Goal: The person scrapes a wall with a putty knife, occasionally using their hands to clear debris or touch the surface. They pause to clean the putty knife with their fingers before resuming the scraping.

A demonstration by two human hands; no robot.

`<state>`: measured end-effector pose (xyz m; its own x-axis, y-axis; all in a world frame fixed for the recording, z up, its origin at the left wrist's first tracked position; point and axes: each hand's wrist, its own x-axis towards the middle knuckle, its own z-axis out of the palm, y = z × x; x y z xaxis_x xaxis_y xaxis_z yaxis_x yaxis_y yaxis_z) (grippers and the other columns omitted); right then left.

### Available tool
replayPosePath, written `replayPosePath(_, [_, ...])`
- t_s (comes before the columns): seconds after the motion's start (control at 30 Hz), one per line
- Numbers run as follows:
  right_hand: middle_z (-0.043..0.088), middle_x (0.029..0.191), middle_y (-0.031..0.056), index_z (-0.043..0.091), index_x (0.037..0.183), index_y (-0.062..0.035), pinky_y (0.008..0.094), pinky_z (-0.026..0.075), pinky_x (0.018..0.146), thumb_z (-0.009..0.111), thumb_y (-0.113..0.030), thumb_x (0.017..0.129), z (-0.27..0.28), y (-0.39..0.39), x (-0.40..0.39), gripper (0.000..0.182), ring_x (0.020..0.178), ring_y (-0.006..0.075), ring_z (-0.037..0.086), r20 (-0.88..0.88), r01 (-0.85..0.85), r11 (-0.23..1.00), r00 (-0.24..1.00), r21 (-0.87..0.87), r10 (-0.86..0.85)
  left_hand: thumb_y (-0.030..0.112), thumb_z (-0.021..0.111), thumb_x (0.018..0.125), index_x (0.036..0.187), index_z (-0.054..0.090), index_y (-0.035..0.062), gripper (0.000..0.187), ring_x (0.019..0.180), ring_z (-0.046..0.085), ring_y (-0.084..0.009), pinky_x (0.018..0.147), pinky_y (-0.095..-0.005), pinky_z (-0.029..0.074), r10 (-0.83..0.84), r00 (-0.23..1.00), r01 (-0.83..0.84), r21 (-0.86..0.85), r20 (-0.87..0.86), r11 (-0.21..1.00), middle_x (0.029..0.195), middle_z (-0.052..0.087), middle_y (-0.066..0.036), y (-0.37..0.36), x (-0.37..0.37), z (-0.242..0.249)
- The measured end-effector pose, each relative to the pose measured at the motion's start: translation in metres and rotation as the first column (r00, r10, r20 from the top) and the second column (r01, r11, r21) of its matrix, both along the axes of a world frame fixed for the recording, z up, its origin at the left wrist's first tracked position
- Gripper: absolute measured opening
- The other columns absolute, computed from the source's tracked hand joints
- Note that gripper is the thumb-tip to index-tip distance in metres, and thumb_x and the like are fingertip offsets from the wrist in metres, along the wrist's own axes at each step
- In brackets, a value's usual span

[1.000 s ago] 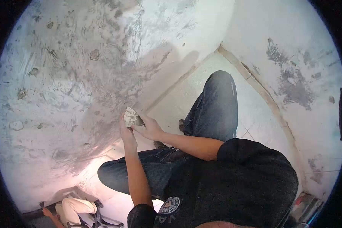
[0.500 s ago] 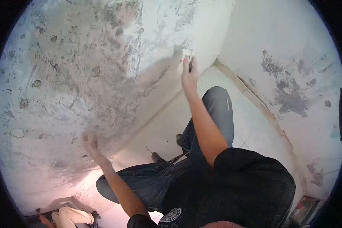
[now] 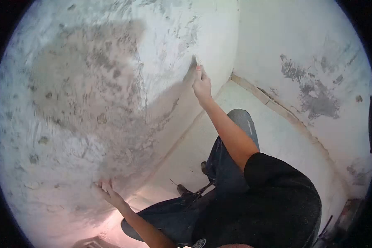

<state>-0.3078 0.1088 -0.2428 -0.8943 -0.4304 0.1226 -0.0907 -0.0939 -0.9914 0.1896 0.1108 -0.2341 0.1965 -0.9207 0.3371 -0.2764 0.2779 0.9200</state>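
My right hand (image 3: pixel 202 87) is closed around a putty knife (image 3: pixel 196 60), its thin pale blade against the patchy plastered wall (image 3: pixel 165 62). The index finger lies along the blade, while my hand hides the handle. Lower down and to the left, my left hand (image 3: pixel 111 196) has its fingers spread and fingertips right at the wall surface, with nothing held. Grey rough patches, pits and whiter smears cover the wall between both hands.
Another wall (image 3: pixel 273 33) with dark grey patches meets this one at a corner on the right. A raised ledge (image 3: pixel 285 109) runs along its foot. My bent knees are over the pale floor (image 3: pixel 239 97). Dark-edged items (image 3: pixel 346 219) stand at bottom right.
The putty knife has turned edge-on, its blade now at the wall. My left hand has moved down in view, to the wall. The view has shifted slightly.
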Motion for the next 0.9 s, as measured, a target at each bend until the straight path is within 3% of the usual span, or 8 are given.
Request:
replayPosePath(0.07, [0.06, 0.082, 0.0077, 0.039, 0.142, -0.0015, 0.0318, 0.046, 0.071, 0.037, -0.047, 0.101, 0.003, -0.004, 0.004, 0.061, 0.072, 0.016, 0.053, -0.068, 0.033, 0.999, 0.997, 0.001, -0.033, 0.02, 0.049, 0.098, 0.148, 0.02, -0.0001, 0.061, 0.112, 0.055, -0.0306, 0.097, -0.041, 0.047, 0.001, 1.0, 0.0, 0.03, -0.023, 1.0, 0.137, 0.038, -0.021, 0.007, -0.008, 0.01])
replayPosePath(0.13, [0.057, 0.082, 0.0082, 0.037, 0.144, -0.0041, 0.0286, 0.044, 0.068, 0.038, -0.043, 0.101, -0.002, -0.005, 0.008, 0.057, 0.069, 0.013, 0.049, -0.311, 0.171, 0.979, 0.942, 0.114, -0.128, 0.02, 0.049, 0.098, 0.148, 0.021, -0.0008, 0.06, 0.112, 0.055, -0.0307, 0.097, -0.0412, 0.046, 0.003, 0.999, 0.001, 0.072, -0.051, 0.997, 0.137, 0.038, -0.02, 0.005, -0.002, 0.008])
replayPosePath(0.17, [0.057, 0.082, 0.0082, 0.037, 0.144, -0.0041, 0.0286, 0.044, 0.068, 0.038, -0.043, 0.101, -0.002, -0.002, 0.01, 0.057, 0.069, 0.013, 0.049, -0.307, 0.185, 0.976, 0.941, 0.112, -0.143, 0.02, 0.05, 0.098, 0.148, 0.021, -0.0004, 0.061, 0.113, 0.055, -0.0307, 0.097, -0.0412, 0.046, -0.008, 0.999, 0.01, 0.059, -0.039, 0.998, 0.137, 0.039, -0.02, 0.0, 0.007, -0.001])
replayPosePath(0.23, [0.065, 0.098, 0.0245, 0.034, 0.145, -0.0051, 0.0387, 0.046, 0.081, 0.037, -0.043, 0.1, 0.022, 0.01, 0.019, 0.059, 0.092, 0.0368, 0.063, -0.175, 0.013, 1.0, 0.984, -0.011, -0.014, 0.021, 0.051, 0.098, 0.148, 0.021, 0.0001, 0.062, 0.114, 0.055, -0.0308, 0.097, -0.0412, 0.046, -0.029, 0.999, 0.03, 0.047, -0.025, 0.998, 0.137, 0.039, -0.019, -0.005, 0.002, -0.005])
replayPosePath(0.47, [0.065, 0.091, 0.0238, 0.032, 0.146, -0.0061, 0.0377, 0.047, 0.077, 0.039, -0.037, 0.1, 0.014, 0.006, 0.021, 0.057, 0.083, 0.0349, 0.063, -0.223, 0.035, 0.999, 0.974, -0.005, -0.035, 0.019, 0.057, 0.092, 0.152, 0.013, 0.0063, 0.075, 0.115, 0.055, -0.0297, 0.098, -0.0403, 0.043, 0.051, 0.998, -0.047, 0.126, -0.029, 0.991, 0.136, 0.04, -0.016, 0.003, -0.01, 0.001])
replayPosePath(0.6, [0.065, 0.094, 0.0242, 0.032, 0.147, -0.0089, 0.0372, 0.047, 0.08, 0.039, -0.037, 0.1, 0.012, 0.005, 0.023, 0.055, 0.087, 0.0358, 0.063, -0.225, 0.063, 0.997, 0.972, -0.044, -0.071, 0.014, 0.058, 0.089, 0.153, 0.008, 0.0117, 0.081, 0.116, 0.055, -0.0291, 0.1, -0.0414, 0.042, 0.05, 0.998, -0.044, 0.132, -0.044, 0.99, 0.14, 0.036, -0.012, 0.006, -0.021, 0.007])
replayPosePath(0.7, [0.064, 0.099, 0.025, 0.032, 0.147, -0.0098, 0.0368, 0.047, 0.082, 0.039, -0.037, 0.099, 0.012, 0.003, 0.012, 0.055, 0.093, 0.0353, 0.064, -0.224, 0.075, 0.996, 0.971, -0.056, -0.086, 0.012, 0.056, 0.092, 0.152, 0.006, 0.0071, 0.078, 0.121, 0.05, -0.0302, 0.1, -0.0408, 0.043, 0.034, 0.999, -0.032, 0.122, -0.014, 0.992, 0.145, 0.029, -0.014, 0.011, -0.032, 0.016])
replayPosePath(0.9, [0.062, 0.11, 0.0264, 0.03, 0.148, -0.01, 0.036, 0.046, 0.084, 0.039, -0.039, 0.1, 0.019, 0.008, 0.008, 0.057, 0.098, 0.034, 0.063, -0.235, 0.043, 0.999, 0.971, -0.024, -0.048, 0.015, 0.06, 0.091, 0.153, 0.009, 0.0112, 0.081, 0.116, 0.053, -0.0304, 0.097, -0.0397, 0.044, 0.047, 0.998, -0.051, 0.084, 0.052, 0.995, 0.142, 0.034, -0.012, 0.002, -0.015, -0.002])
